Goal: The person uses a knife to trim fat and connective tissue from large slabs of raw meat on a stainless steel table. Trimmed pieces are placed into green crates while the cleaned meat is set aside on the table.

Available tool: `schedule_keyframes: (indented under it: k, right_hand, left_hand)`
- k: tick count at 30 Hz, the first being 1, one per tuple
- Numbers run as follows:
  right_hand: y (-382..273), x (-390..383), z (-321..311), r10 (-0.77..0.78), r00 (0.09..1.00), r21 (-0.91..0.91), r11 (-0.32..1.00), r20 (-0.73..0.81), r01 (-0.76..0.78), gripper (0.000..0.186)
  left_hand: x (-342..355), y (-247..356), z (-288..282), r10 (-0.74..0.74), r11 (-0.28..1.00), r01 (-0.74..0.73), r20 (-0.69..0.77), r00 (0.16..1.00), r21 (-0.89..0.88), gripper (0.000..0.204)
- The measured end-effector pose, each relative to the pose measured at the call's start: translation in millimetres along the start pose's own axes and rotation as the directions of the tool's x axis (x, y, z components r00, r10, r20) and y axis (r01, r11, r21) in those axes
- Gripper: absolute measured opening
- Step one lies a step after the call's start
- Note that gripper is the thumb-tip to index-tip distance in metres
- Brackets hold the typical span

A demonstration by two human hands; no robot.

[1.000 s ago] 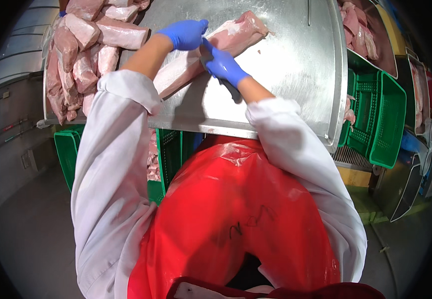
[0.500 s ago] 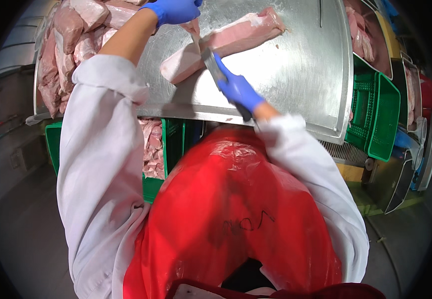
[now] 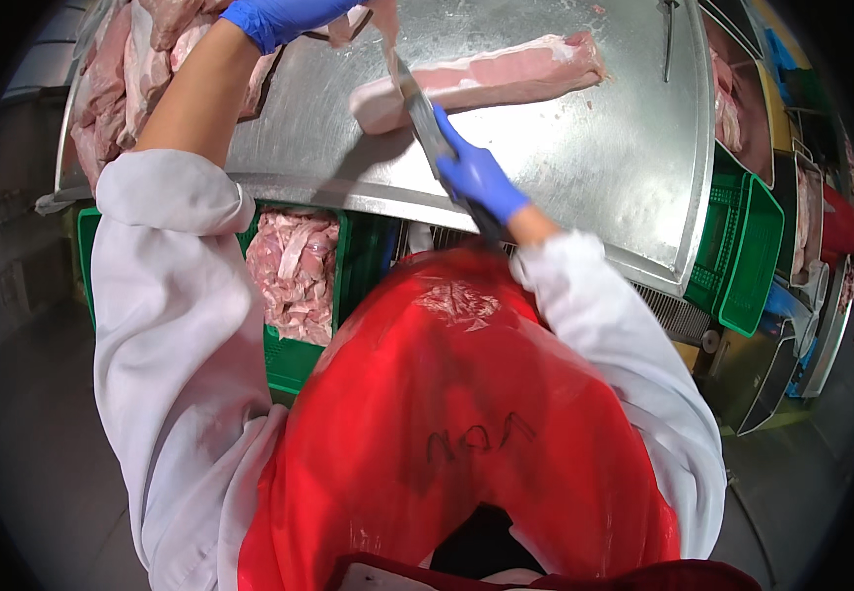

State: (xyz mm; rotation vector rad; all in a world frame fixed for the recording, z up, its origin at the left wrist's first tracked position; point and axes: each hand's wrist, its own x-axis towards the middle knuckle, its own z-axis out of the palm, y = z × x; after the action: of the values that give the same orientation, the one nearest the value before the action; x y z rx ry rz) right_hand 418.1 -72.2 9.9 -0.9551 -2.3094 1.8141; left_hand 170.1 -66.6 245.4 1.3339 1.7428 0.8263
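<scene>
At the top, my left hand (image 3: 284, 18) in a blue glove is closed on a thin pale strip of meat (image 3: 381, 22) dangling above the steel work surface (image 3: 594, 148); its fingertips are partly out of frame. A long pale pork loin (image 3: 510, 77) lies across that surface. My right hand (image 3: 478, 179), also gloved, grips a knife (image 3: 420, 108) by its dark handle, the blade pointing away from me across the loin's left part, beside the dangling strip. Whether the blade touches meat I cannot tell.
Pork pieces (image 3: 136, 74) are piled at upper left. Below the surface's edge sits a green crate holding trimmings (image 3: 294, 266). Green crates (image 3: 752, 251) and trays of meat (image 3: 727, 118) line the right. A thin metal rod (image 3: 667, 44) lies at the surface's upper right.
My left hand has moved from the loin up and leftward, raising the strip away from it. The knife stays in my right hand across the loin. The view has shifted slightly.
</scene>
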Motion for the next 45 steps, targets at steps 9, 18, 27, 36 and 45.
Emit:
schedule_keyframes:
  k: [9,18,27,36,45]
  right_hand:
    - [14.6,-12.6,50.7,-0.293,0.955,-0.141,0.948,-0.042,0.285,0.067]
    - [-19.5,7.9,72.7,-0.248,0.965,0.027,0.969,0.089,0.247,0.071]
    - [-26.7,19.4,-10.4,-0.28,0.954,0.175,0.95,0.106,0.26,0.073]
    - [53.7,21.9,-233.2,0.043,0.925,-0.015,0.999,-0.378,-0.053,0.07]
    - [44.3,-29.3,-210.0,0.199,0.949,0.07,0.98,-0.246,-0.188,0.076]
  left_hand:
    - [-49.1,-17.0,-53.1,0.1,0.96,-0.131,-0.131,0.986,-0.248,0.01]
    - [-60.2,70.7,-21.9,0.247,0.939,-0.285,-0.2,0.948,-0.194,0.012]
    - [25.6,231.4,151.1,0.726,0.645,-0.579,0.163,0.668,-0.498,0.037]
    - [139.0,-21.1,120.4,0.131,0.798,-0.151,0.076,0.988,0.584,0.066]
    - [14.7,-196.7,191.0,0.136,0.763,0.027,-0.202,0.97,0.646,0.05]
